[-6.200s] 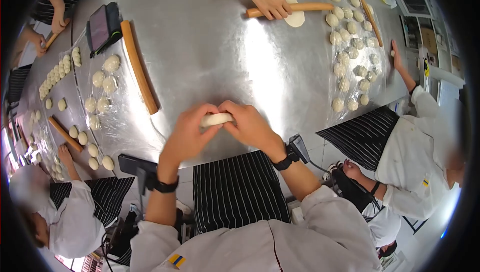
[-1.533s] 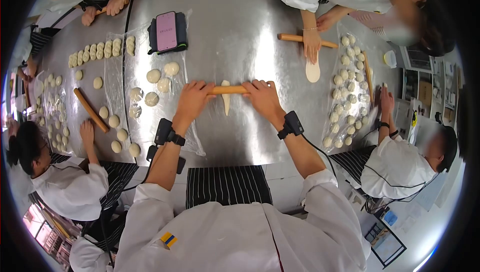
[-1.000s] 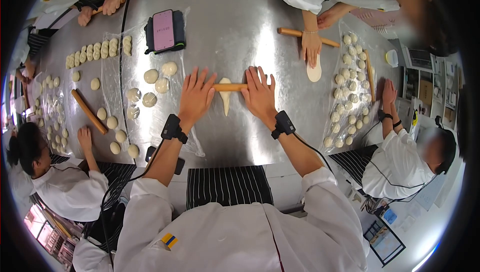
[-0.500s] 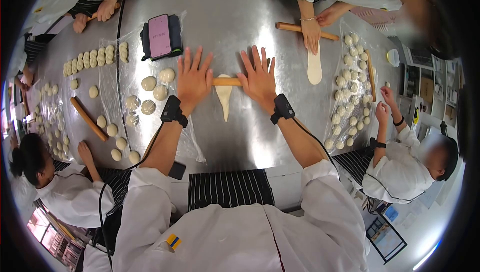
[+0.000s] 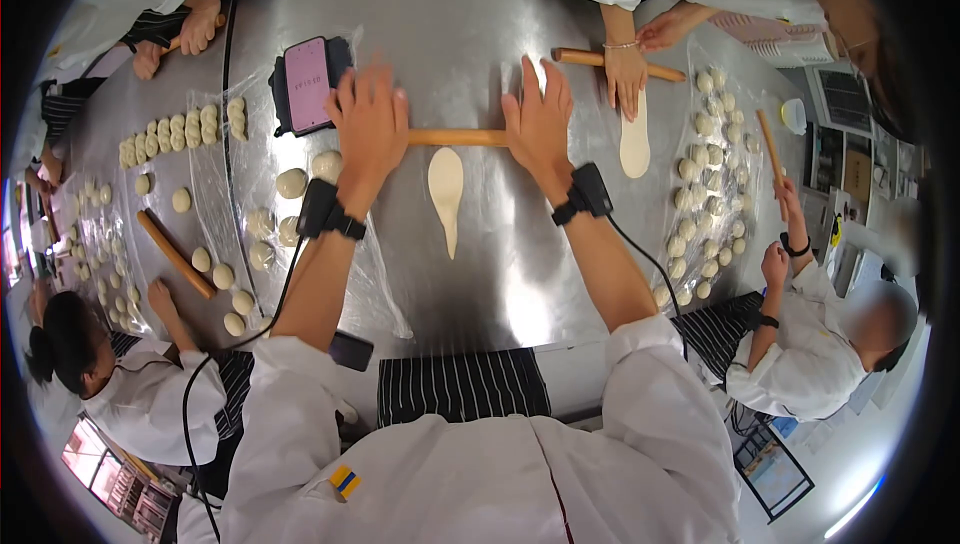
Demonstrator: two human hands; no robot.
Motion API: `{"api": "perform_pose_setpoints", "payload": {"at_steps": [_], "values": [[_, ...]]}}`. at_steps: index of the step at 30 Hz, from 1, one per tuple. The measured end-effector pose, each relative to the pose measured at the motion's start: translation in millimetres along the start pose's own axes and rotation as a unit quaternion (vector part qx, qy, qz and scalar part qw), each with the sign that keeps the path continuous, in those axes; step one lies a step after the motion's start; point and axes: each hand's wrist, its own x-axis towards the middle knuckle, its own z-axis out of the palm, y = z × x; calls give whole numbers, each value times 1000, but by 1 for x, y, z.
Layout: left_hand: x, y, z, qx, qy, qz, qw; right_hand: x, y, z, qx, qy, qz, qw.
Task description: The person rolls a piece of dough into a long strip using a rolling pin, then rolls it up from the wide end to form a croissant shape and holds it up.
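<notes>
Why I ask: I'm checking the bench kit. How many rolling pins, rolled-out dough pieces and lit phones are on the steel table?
Rolling pins: 5 (the far-left one mostly hidden by hands)
Rolled-out dough pieces: 2
Lit phone: 1
Total: 8

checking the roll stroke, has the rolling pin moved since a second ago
Yes. The rolling pin has gone away from the person: earlier it lay across the dough strip, now it sits past the strip's far end, level with the phone.
</notes>
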Motion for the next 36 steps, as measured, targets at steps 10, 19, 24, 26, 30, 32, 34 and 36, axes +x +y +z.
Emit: {"api": "perform_pose_setpoints", "payload": {"at_steps": [10, 19, 24, 26, 30, 32, 34, 36], "values": [[-9, -25, -9, -87, -189, 240, 948, -76, -11, -19, 12, -162, -64, 985], [33, -28, 10, -116, -222, 492, 834, -182, -86, 13, 103, -33, 117, 987], [30, -23, 27, -131, -157, 494, 845, -195, -92, 23, 43, 5, 132, 990], [31, -20, 28, -121, -161, 491, 848, -199, -94, 29, 46, -3, 150, 988], [32, -11, 30, -103, -113, 492, 857, -201, -103, 32, -31, -5, 149, 988], [32, -5, 30, -90, -114, 489, 860, -203, -101, 37, -40, -18, 159, 986], [33, -2, 31, -78, -115, 487, 862, -205, -99, 41, -49, -30, 171, 984], [33, -2, 36, -67, -130, 483, 863, -205, -96, 43, -51, -8, 169, 984]]}}
